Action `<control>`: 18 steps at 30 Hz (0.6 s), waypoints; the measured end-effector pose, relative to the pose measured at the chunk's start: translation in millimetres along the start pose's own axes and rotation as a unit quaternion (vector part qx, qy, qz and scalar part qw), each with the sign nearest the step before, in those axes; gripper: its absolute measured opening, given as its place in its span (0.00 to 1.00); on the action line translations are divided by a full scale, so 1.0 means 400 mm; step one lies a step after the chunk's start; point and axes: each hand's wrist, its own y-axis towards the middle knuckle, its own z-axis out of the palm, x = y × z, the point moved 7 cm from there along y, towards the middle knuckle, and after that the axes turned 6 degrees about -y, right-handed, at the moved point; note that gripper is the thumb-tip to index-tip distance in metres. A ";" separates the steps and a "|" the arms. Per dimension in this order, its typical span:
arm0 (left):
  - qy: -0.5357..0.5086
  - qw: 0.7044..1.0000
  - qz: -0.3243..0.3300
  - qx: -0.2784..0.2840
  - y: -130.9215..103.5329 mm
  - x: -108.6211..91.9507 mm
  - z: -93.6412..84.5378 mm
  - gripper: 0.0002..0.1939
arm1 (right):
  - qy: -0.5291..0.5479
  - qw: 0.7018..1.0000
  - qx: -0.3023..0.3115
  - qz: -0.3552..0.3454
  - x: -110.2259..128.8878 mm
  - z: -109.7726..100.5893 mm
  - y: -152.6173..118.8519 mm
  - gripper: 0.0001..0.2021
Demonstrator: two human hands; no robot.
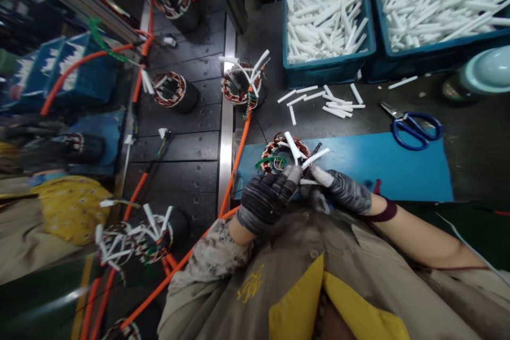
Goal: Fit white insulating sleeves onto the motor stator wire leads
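A wound motor stator (274, 151) with copper windings, a green strap and white sleeves sits on the blue mat (358, 162), close to my body. My left hand (269, 196), in a grey and black striped glove, is at its near edge, fingers pressed together around the base of an upright white sleeve (292, 146). My right hand (345, 188), gloved too, pinches at the stator's right side beside a slanted white sleeve (316, 158). What its fingertips hold is too small to make out. Another white piece lies between the hands.
Two blue bins (329, 66) of white sleeves stand at the back. Loose sleeves (337, 106), blue-handled scissors (416, 127) and a pale-lidded container (488, 71) lie nearer. Left are another stator (241, 85), an orange cable (241, 149), a metal rail (226, 154) and more stators. A person's sleeve shows far left.
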 end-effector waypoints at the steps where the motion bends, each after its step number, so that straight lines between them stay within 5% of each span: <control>1: -0.012 0.999 -0.021 0.021 0.004 0.009 0.003 0.25 | 0.008 1.000 -0.017 0.006 -0.008 -0.022 -0.008 0.36; 4: -0.066 0.992 -0.082 0.064 0.009 0.039 0.032 0.38 | 0.008 0.986 -0.168 -0.001 -0.043 -0.146 -0.045 0.32; 7: -0.076 0.989 -0.109 0.061 0.002 0.050 0.077 0.31 | -0.067 0.954 -0.294 0.002 -0.092 -0.241 -0.082 0.29; 12: -0.102 0.990 -0.091 0.029 -0.007 0.030 0.113 0.12 | -0.255 0.896 -0.364 -0.008 -0.136 -0.247 -0.103 0.26; 18: -0.238 0.963 -0.125 0.036 0.005 0.106 -0.009 0.20 | -0.317 0.873 -0.367 -0.039 -0.169 -0.241 -0.101 0.23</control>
